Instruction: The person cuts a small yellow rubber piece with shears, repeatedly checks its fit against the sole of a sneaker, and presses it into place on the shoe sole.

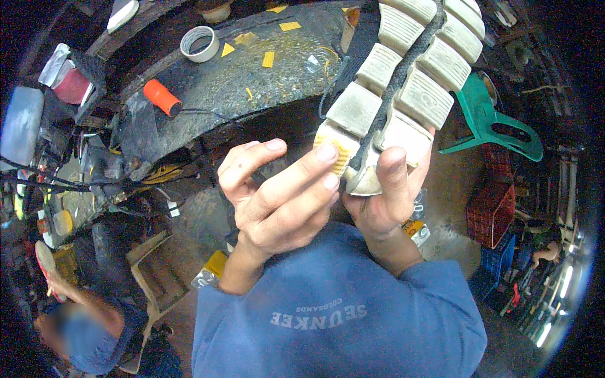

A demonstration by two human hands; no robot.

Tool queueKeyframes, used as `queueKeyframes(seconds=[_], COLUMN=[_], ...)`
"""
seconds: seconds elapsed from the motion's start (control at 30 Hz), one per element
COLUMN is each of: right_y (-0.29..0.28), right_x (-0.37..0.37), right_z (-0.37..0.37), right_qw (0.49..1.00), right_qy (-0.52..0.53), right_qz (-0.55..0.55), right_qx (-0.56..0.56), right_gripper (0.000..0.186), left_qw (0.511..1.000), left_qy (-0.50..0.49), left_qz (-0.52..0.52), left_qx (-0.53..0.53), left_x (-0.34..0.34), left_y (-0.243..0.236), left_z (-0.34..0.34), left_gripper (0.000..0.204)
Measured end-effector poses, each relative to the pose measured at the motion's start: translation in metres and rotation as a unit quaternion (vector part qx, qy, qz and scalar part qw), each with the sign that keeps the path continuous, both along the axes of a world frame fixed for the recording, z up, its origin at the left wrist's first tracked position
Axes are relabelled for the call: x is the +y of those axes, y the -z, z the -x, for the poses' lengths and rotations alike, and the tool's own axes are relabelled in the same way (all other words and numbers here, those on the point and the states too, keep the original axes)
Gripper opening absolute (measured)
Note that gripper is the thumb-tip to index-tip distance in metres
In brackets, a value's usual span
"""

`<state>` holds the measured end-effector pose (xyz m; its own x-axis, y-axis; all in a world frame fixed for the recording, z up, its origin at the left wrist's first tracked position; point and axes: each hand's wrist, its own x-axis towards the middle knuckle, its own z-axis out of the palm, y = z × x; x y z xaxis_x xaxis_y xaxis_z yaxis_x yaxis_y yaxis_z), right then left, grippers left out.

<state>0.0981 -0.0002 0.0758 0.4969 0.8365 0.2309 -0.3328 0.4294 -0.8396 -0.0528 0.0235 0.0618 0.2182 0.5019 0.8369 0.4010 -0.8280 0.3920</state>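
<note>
A shoe with a segmented off-white sole (422, 88) fills the upper middle, sole facing me, with a dark groove down its length. My right hand (391, 195) grips its lower end, thumb on the sole and other fingers mostly behind it. A small yellow ridged piece (341, 162) lies on the lower left segment. Two fingertips of my left hand (277, 195) rest on or beside that piece; its index finger is lifted and apart, and its thumb is hidden.
A dark worn bench (214, 82) holds a tape roll (189, 39), an orange cylinder (161, 96) and yellow scraps. A green plastic chair (504, 126) and red crate (488, 214) stand right. A co-worker (113, 327) at lower left holds a pink, sole-like piece.
</note>
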Motion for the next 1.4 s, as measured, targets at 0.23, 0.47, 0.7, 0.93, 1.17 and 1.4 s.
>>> queueKeyframes(seconds=[0.23,0.47,0.7,0.93,1.17,1.4], right_y=[-0.003,-0.005,-0.009,-0.015,-0.023,-0.028], right_x=[0.001,0.01,0.009,0.018,0.024,0.026], right_z=[0.005,0.002,0.003,0.005,0.006,0.004], right_qw=[0.999,1.0,1.0,1.0,0.998,0.998], right_qy=[0.032,-0.004,0.005,-0.008,-0.039,-0.048], right_qz=[0.005,-0.008,-0.02,0.003,0.007,0.007], right_qx=[0.015,0.023,0.0,0.019,0.053,0.044], right_gripper=[0.1,0.081,0.076,0.048,0.042,0.04], left_qw=[0.994,0.988,0.995,0.992,0.988,0.98], left_qy=[0.046,0.053,0.028,0.038,0.067,0.097], left_qz=[0.014,0.063,0.099,0.114,0.138,0.17], left_qx=[-0.099,-0.127,0.003,0.047,0.025,-0.022], left_x=[0.008,0.01,0.008,0.019,0.026,0.029], left_y=[0.001,-0.005,-0.024,-0.03,-0.031,-0.029], left_z=[-0.011,-0.017,-0.004,0.006,0.007,0.004], left_gripper=[0.032,0.054,0.045,0.028,0.025,0.027])
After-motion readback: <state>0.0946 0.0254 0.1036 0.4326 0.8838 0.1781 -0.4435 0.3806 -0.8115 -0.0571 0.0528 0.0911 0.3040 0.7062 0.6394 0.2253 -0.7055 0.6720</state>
